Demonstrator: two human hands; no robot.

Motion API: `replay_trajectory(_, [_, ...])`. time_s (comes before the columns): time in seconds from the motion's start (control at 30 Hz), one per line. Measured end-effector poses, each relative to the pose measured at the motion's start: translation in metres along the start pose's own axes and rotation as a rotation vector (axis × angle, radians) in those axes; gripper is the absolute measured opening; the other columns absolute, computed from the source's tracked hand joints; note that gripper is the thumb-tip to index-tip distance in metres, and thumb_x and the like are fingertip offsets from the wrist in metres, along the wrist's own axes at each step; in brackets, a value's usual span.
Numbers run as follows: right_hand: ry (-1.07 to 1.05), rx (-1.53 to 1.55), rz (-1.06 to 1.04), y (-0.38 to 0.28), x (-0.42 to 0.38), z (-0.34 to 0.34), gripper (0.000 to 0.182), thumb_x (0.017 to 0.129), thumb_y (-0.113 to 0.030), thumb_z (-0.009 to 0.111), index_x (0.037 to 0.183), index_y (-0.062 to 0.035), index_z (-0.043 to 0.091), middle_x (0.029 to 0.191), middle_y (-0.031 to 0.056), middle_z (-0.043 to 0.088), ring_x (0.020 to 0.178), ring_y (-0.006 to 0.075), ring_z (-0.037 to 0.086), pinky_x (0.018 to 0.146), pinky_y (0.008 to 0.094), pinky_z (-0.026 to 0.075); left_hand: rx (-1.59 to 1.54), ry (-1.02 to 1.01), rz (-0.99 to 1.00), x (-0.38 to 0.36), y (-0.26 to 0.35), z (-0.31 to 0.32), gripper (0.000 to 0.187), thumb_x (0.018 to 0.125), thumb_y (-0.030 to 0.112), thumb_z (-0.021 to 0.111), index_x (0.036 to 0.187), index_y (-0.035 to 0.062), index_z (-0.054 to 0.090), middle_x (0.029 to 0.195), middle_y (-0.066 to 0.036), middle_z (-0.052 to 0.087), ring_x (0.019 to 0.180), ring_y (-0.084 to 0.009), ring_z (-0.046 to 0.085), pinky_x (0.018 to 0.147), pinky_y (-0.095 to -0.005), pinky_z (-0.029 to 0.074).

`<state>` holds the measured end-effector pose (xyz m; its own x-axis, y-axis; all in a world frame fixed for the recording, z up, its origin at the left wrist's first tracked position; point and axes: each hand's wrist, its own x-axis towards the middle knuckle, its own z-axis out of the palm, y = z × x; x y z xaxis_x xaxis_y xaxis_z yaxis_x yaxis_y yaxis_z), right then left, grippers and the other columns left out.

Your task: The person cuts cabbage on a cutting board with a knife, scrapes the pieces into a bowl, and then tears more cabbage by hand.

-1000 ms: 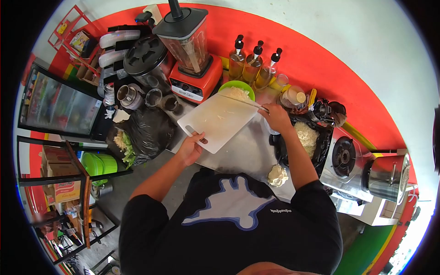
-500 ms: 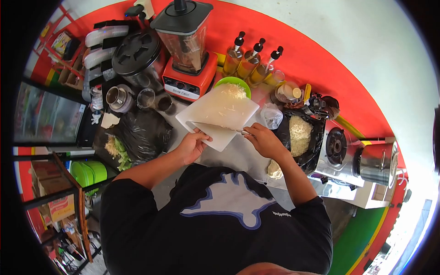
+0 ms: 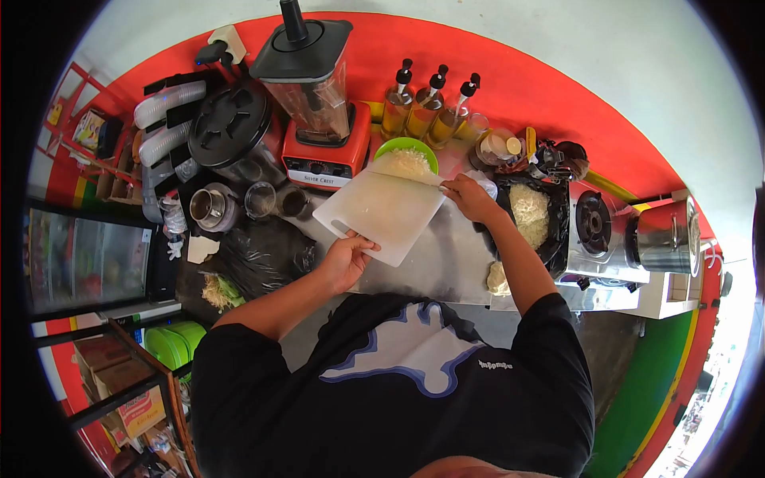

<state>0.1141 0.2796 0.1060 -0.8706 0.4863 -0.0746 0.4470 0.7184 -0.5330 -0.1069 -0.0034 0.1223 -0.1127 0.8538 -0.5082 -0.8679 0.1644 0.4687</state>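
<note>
My left hand point(image 3: 349, 261) grips the near corner of a white cutting board point(image 3: 381, 217), close to its handle slot. The board is tilted, with its far edge over the rim of a green bowl point(image 3: 387, 146). Pale shredded food point(image 3: 409, 164), perhaps cabbage, lies in the bowl. Closed round a knife point(image 3: 421, 184), my right hand point(image 3: 473, 199) is at the board's right corner. The blade lies across the far end of the board, beside the bowl. Most of the knife's handle is hidden by my fingers.
A red blender point(image 3: 323, 151) stands left of the bowl, with several pump bottles point(image 3: 422, 113) behind. To the right are a black bag of pale shreds point(image 3: 529, 213), a stove point(image 3: 591, 223) and a pot point(image 3: 668, 237). A black plastic bag point(image 3: 267, 253) lies left.
The knife has slid from the middle of the board to its far end, pushing shreds toward the bowl. The board's surface now shows fewer shreds. The camera view has shifted slightly.
</note>
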Motion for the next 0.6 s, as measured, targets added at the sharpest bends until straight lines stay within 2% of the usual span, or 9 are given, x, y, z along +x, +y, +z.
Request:
replay_trajectory(0.07, [0.084,-0.022,0.026,-0.001,0.005,0.002,0.03,0.101,-0.021,0.06,0.123,-0.0021,0.068,0.104,0.0196,0.06,0.096,0.0372,0.062,0.086,0.0443,0.05,-0.008,-0.002,-0.008,0.0,0.002,-0.001,0.046,0.085,-0.01,0.052,0.13,-0.0012,0.05,0.111,-0.01,0.062,0.091,-0.0192,0.064,0.089,-0.0289,0.054])
replay_trajectory(0.2, [0.113,-0.079,0.049,-0.039,-0.006,-0.011,0.03,0.101,-0.025,0.058,0.118,-0.0044,0.07,0.106,0.0207,0.062,0.099,0.0398,0.063,0.087,0.0467,0.051,0.005,-0.002,-0.016,0.002,0.009,0.005,0.041,0.085,-0.008,0.053,0.126,-0.0001,0.052,0.108,-0.009,0.063,0.092,-0.0192,0.065,0.087,-0.0289,0.055])
replay_trajectory(0.37, [-0.027,0.149,-0.136,-0.103,-0.039,-0.033,0.027,0.099,-0.021,0.062,0.115,-0.0021,0.071,0.099,0.0204,0.064,0.096,0.0383,0.063,0.086,0.0449,0.051,-0.009,-0.005,-0.007,0.004,0.013,0.009,0.035,0.086,-0.005,0.053,0.12,0.0003,0.054,0.106,-0.008,0.064,0.091,-0.0199,0.067,0.087,-0.0294,0.055])
replay_trajectory(0.43, [-0.038,0.192,-0.145,-0.119,-0.049,-0.034,0.027,0.098,-0.02,0.063,0.115,-0.0018,0.071,0.099,0.0202,0.064,0.094,0.0379,0.063,0.085,0.0445,0.051,-0.074,0.015,-0.044,0.002,0.015,0.012,0.033,0.086,-0.004,0.051,0.118,0.0001,0.054,0.104,-0.009,0.065,0.091,-0.0213,0.067,0.087,-0.0299,0.056])
replay_trajectory(0.6, [-0.071,0.214,-0.126,-0.108,-0.047,-0.028,0.027,0.097,-0.02,0.063,0.116,-0.0021,0.071,0.099,0.0195,0.064,0.093,0.0369,0.063,0.085,0.0439,0.051,-0.074,0.024,-0.032,0.001,0.011,0.011,0.035,0.086,-0.004,0.049,0.121,-0.0014,0.053,0.11,-0.011,0.064,0.092,-0.0238,0.066,0.091,-0.0329,0.055])
